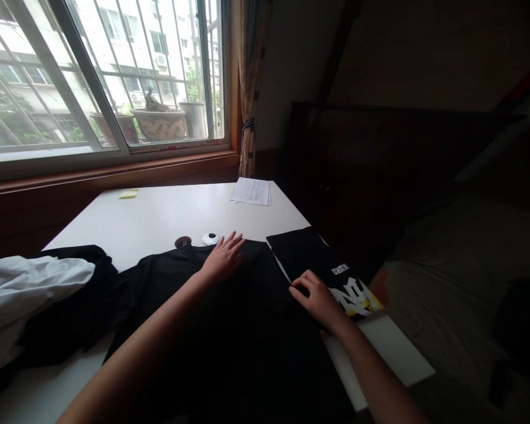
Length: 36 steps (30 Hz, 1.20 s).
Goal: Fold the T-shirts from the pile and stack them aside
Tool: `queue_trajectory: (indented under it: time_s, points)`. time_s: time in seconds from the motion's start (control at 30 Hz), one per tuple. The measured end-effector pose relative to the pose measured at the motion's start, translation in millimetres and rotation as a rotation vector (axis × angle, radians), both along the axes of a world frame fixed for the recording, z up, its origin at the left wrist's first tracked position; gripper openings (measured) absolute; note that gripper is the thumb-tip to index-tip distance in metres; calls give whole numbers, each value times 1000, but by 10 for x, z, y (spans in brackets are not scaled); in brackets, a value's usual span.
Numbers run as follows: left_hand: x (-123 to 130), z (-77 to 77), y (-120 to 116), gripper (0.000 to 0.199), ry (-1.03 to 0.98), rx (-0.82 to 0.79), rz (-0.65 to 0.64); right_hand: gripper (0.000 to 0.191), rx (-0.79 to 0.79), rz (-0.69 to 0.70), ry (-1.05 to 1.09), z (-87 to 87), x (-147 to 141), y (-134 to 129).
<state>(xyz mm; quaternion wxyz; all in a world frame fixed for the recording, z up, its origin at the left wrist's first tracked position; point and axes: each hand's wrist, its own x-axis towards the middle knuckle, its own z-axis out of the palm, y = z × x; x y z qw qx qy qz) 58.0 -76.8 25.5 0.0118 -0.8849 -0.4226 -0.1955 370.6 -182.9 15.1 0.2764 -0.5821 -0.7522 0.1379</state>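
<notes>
Left hand (223, 259): out it reaches, palm down on the black garment (234, 359), fingers spread and gripping nothing, right up by the far edge.

Right hand (320, 299): nearer the wearer, thumb and forefinger curled towards each other at the garment's right side; whether any cloth is caught between those tips, I cannot tell from here.

Black garment: laid out on the white surface (172, 209), under the left hand and running back towards the wearer, its long axis pointing from the far side of the surface to the body. Its near end lies in deep shadow.

Nearer hand: right for the garment's right side, left for the far edge; they sit on a slant, left one farther out.

Right-hand neighbour: a folded printed garment (301, 250), just beside the black one, its white and yellow lettering partly behind the right wrist. Dark cloth against dark cloth, so whether the two overlap is hard to say.

Far edge: a silver disc (211, 238) close to the left fingertips, a dark disc (183, 242) to its left.

Left side: a white cloth (39, 274) heaped over dark cloth (82, 330), well away from both hands.
</notes>
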Motion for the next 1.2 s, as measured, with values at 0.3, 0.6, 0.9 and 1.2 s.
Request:
queue_trajectory:
  time_s: [0.3,0.6,0.9,1.2]
  points:
    - [-1354,-71,-1004,49,140,-6,141,24,-32,-73,-229,10,-236,269]
    - [-1690,-414,-1692,63,215,-19,211,49,-242,-152,-103,116,-530,924]
    - [-1670,-410,-1695,67,233,4,239,41,-320,-123,-1,34,-478,1070]
    - [-1607,-416,-1587,62,209,10,259,33,-114,-98,48,94,-468,1192]
